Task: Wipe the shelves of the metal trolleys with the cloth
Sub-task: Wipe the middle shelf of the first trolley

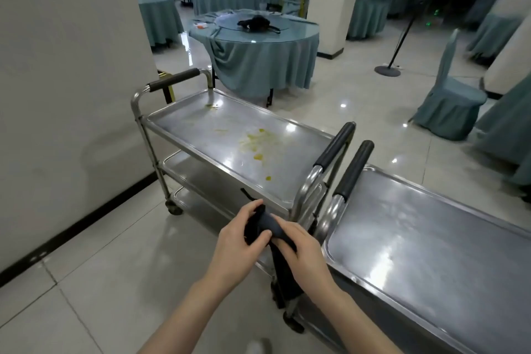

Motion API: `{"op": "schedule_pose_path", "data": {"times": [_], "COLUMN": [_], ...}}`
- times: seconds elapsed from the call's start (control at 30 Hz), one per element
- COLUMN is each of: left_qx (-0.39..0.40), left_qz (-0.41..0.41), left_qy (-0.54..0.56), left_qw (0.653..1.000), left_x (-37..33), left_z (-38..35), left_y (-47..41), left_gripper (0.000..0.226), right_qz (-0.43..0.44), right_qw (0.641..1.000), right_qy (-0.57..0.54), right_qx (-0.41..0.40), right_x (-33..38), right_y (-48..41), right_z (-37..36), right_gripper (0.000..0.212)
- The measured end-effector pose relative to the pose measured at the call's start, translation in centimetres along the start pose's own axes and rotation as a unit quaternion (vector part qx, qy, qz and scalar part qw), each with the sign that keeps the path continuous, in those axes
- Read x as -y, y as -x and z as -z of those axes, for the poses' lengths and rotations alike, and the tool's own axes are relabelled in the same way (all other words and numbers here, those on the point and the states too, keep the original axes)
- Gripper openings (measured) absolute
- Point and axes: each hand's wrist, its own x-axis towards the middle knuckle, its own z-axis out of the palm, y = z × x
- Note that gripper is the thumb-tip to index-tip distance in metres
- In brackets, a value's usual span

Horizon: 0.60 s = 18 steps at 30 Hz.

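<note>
A dark cloth (pixel 265 227) is bunched between both hands, with a long end hanging down below them. My left hand (pixel 238 241) grips its upper part and my right hand (pixel 301 250) grips it from the right. Both hands hover just in front of the near edge of the left metal trolley (pixel 201 129), whose top shelf carries yellow stains (pixel 254 141). Two lower shelves show under it. A second metal trolley (pixel 416 238) stands to the right, its top shelf shiny and unstained.
A white wall (pixel 66 95) runs along the left, close to the left trolley. The two trolleys' black-padded handles (pixel 344 158) nearly touch. Behind stand a round table with teal cloth (pixel 258 46), a covered chair (pixel 451 100), a pillar and a black pole stand (pixel 388 69).
</note>
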Motion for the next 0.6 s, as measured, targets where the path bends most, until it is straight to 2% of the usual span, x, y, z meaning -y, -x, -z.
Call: {"op": "schedule_pose_path", "data": {"times": [0.2, 0.6], "left_qx": [0.001, 0.113], "left_qz": [0.018, -0.005], "left_qy": [-0.028, -0.011], "left_qw": [0.999, 0.993], "left_x": [3.3, 4.8], "left_z": [2.7, 1.7], "left_y": [-9.6, -26.4], "left_gripper": [0.056, 0.055], "right_qz": [-0.006, -0.081], "right_qw": [1.000, 0.993], "right_qy": [-0.024, 0.011], "right_qx": [0.006, -0.081], "right_x": [-2.7, -5.5], "right_y": [-10.4, -23.2], "right_z": [-3.4, -1.5], "right_gripper": [0.048, 0.045]}}
